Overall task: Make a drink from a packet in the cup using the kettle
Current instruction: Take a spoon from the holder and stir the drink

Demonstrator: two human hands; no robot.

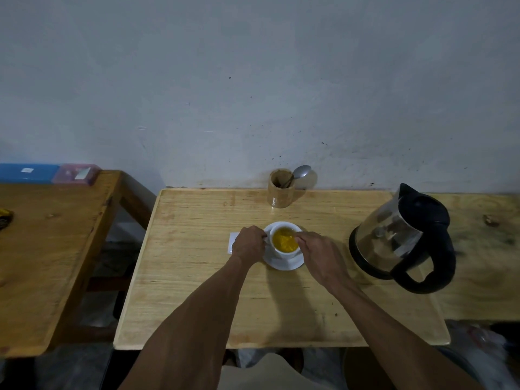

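While the left hand (249, 243) curled against the cup's left side, seemingly at its handle, the right hand (315, 250) pinched something small over the cup's right rim; what it held could not be made out. That white cup (284, 240), full of yellow-orange liquid, stood on a white saucer (284, 264) on the wooden bench (197, 277). A white packet (233, 242) lay flat just left of the cup, partly under the left hand. Behind the cup stood a wooden holder (280, 190) with a spoon (300, 173); the kettle (402, 237) sat well to the cup's right.
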